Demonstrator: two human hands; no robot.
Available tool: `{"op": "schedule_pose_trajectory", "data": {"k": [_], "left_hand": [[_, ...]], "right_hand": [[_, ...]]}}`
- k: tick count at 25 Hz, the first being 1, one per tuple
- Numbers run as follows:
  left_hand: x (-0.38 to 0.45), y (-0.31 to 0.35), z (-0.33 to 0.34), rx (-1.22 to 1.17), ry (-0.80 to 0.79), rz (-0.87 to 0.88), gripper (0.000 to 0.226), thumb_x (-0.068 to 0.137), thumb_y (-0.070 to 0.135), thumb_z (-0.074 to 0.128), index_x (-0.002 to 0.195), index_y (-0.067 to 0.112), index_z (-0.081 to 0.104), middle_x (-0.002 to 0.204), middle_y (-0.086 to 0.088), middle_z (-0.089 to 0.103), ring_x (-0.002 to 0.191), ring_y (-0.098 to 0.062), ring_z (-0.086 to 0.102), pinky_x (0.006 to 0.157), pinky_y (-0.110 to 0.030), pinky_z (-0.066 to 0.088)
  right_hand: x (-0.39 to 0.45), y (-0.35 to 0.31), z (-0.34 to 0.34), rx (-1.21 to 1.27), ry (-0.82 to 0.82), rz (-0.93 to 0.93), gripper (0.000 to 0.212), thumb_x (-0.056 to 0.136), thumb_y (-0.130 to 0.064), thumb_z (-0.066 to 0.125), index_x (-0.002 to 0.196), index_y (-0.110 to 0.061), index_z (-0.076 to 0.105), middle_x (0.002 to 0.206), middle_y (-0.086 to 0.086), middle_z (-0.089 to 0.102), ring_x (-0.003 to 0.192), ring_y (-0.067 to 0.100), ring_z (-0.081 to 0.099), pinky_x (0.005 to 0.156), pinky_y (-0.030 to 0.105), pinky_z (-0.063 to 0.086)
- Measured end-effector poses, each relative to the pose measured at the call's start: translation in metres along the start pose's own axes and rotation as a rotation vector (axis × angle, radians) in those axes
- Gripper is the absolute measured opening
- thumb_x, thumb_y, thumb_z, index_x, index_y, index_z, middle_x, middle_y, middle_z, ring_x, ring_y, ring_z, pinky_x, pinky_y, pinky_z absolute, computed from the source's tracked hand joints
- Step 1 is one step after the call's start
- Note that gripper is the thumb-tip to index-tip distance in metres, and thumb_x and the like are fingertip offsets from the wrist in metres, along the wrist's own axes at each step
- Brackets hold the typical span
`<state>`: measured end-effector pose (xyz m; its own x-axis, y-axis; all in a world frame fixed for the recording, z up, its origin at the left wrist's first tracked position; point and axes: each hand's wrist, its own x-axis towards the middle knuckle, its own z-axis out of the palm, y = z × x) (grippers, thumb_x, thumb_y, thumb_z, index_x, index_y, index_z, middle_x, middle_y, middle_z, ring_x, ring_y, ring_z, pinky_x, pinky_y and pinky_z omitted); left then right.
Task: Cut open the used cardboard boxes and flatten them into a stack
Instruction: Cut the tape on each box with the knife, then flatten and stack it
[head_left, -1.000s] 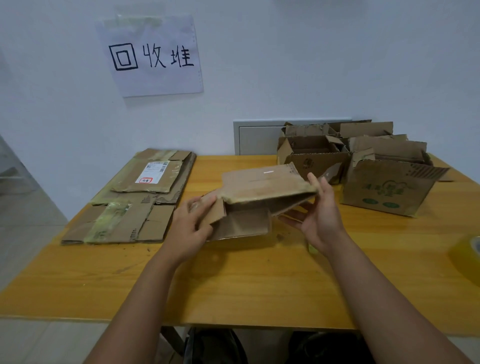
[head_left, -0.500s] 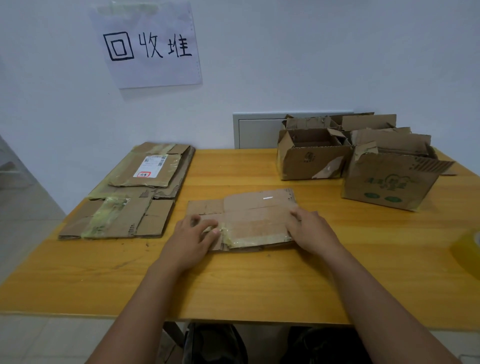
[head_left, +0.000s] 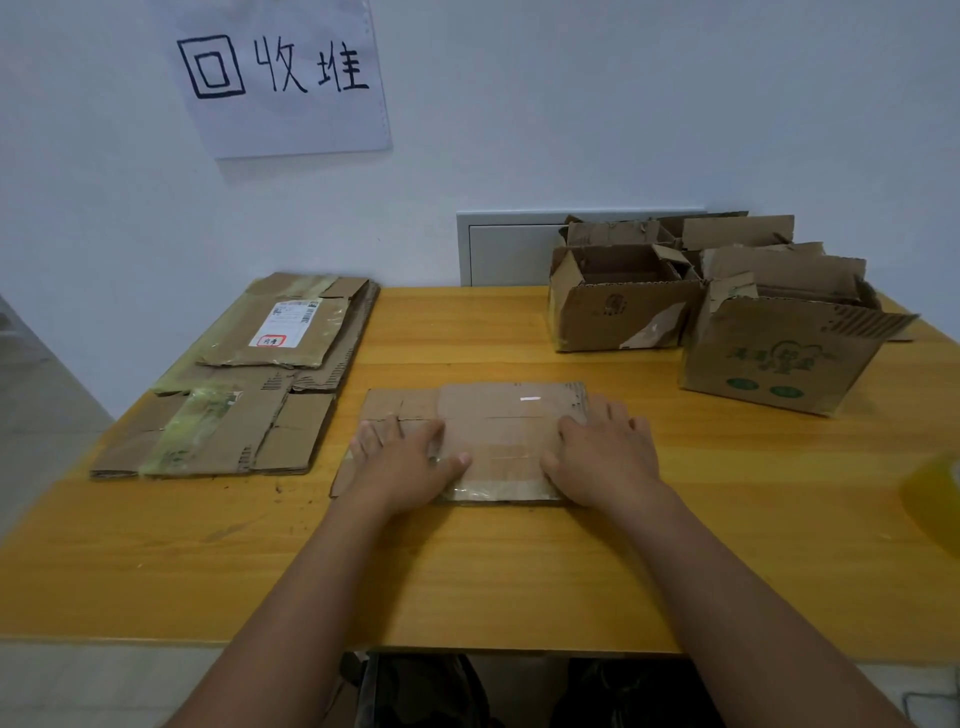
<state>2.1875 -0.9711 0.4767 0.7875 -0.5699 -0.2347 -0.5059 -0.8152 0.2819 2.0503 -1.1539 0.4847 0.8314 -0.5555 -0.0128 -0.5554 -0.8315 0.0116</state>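
A flattened cardboard box (head_left: 498, 421) lies flat in the middle of the wooden table (head_left: 519, 571). My left hand (head_left: 402, 462) presses down on its left part with straight, spread fingers. My right hand (head_left: 605, 457) presses on its right part the same way, palm down. To the left lies a stack of flattened boxes (head_left: 249, 384), the top one with a white shipping label. At the back right stand several open, unflattened boxes (head_left: 618, 306), the nearest one (head_left: 779, 358) with green print.
A yellow tape roll (head_left: 935, 493) sits at the right edge of the table. A paper sign with handwritten characters (head_left: 280, 78) hangs on the white wall. A white panel (head_left: 504, 249) is set in the wall behind the table.
One second ago both hands held the half-collapsed box up off the table. It now lies flat, and both hands have spread out and press on it.
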Motion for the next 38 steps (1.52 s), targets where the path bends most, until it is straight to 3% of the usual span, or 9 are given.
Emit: {"op": "schedule_pose_trajectory", "data": {"k": [3,7,10,14,20,26,31,34,38], "left_hand": [[-0.001,-0.005,0.003,0.024,-0.063,0.026,0.072,0.090,0.074,0.030,0.152,0.046,0.005,0.160,-0.016,-0.018,0.143,-0.041,-0.024,0.114,-0.052,-0.014],[-0.001,-0.023,-0.002,-0.034,-0.127,0.138,0.056,0.099,0.058,0.032,0.149,0.054,0.007,0.160,-0.009,-0.022,0.142,-0.032,-0.030,0.114,-0.047,-0.018],[0.005,-0.023,-0.003,-0.002,-0.132,0.152,0.051,0.101,0.049,0.033,0.149,0.052,0.014,0.161,-0.009,-0.018,0.144,-0.031,-0.028,0.114,-0.046,-0.017],[0.023,0.013,0.005,0.045,-0.003,0.145,0.051,0.100,0.048,0.030,0.146,0.026,0.031,0.163,-0.009,-0.005,0.147,-0.033,-0.015,0.117,-0.045,-0.009],[0.036,0.015,0.029,0.089,0.074,0.135,0.067,0.096,0.063,0.004,0.155,0.030,-0.003,0.162,0.003,-0.013,0.148,-0.025,-0.017,0.117,-0.044,-0.010],[0.044,0.002,0.013,0.144,-0.010,0.323,0.066,0.097,0.057,0.020,0.154,0.035,-0.003,0.162,0.007,-0.014,0.148,-0.018,-0.017,0.117,-0.039,-0.010],[0.035,0.020,0.010,0.323,0.064,0.270,0.062,0.101,0.051,0.015,0.156,0.027,0.002,0.163,-0.006,-0.009,0.149,-0.029,-0.012,0.120,-0.043,-0.006],[0.028,0.035,0.020,0.132,0.040,0.241,0.057,0.104,0.040,0.018,0.156,0.018,0.005,0.163,-0.011,-0.006,0.149,-0.029,-0.008,0.120,-0.043,0.001],[0.031,0.034,0.032,0.084,0.067,0.216,0.069,0.099,0.059,0.015,0.156,0.024,-0.002,0.162,-0.004,-0.014,0.148,-0.021,-0.016,0.117,-0.042,-0.011]], "right_hand": [[0.024,-0.020,0.004,0.167,-0.034,-0.237,0.062,0.097,-0.054,0.032,0.152,-0.029,0.022,0.164,0.005,0.005,0.150,0.028,0.000,0.118,0.047,0.005],[0.046,-0.025,0.021,0.154,-0.151,-0.379,0.076,0.091,-0.074,0.020,0.155,-0.039,-0.003,0.163,-0.010,-0.014,0.149,0.019,-0.016,0.119,0.044,-0.010],[0.050,-0.022,0.035,0.149,-0.167,-0.360,0.084,0.082,-0.084,0.006,0.154,-0.042,-0.003,0.163,-0.013,-0.011,0.150,0.015,-0.013,0.119,0.042,-0.011],[0.050,-0.024,0.040,0.171,-0.137,-0.339,0.087,0.078,-0.084,-0.001,0.154,-0.041,-0.003,0.163,-0.014,-0.010,0.150,0.013,-0.013,0.117,0.039,-0.013],[0.043,-0.020,0.032,0.218,-0.154,-0.342,0.070,0.093,-0.069,0.014,0.154,-0.040,-0.001,0.164,-0.008,-0.011,0.150,0.015,-0.014,0.118,0.039,-0.012],[0.002,-0.022,0.036,0.153,-0.184,-0.351,0.101,0.068,-0.093,0.013,0.153,-0.043,-0.007,0.161,-0.002,-0.023,0.146,0.024,-0.028,0.116,0.046,-0.019],[-0.010,-0.033,0.038,0.181,-0.086,-0.223,0.100,0.070,-0.091,0.012,0.155,-0.039,-0.002,0.164,0.001,-0.016,0.148,0.026,-0.024,0.118,0.048,-0.016],[-0.013,-0.037,0.043,0.196,-0.057,-0.097,0.104,0.072,-0.089,0.008,0.156,-0.029,-0.002,0.164,0.006,-0.013,0.148,0.029,-0.021,0.117,0.048,-0.015],[-0.014,-0.035,0.041,0.227,-0.072,-0.121,0.091,0.078,-0.072,0.004,0.157,-0.026,0.005,0.165,0.009,-0.007,0.150,0.028,-0.012,0.118,0.047,-0.008]]}}
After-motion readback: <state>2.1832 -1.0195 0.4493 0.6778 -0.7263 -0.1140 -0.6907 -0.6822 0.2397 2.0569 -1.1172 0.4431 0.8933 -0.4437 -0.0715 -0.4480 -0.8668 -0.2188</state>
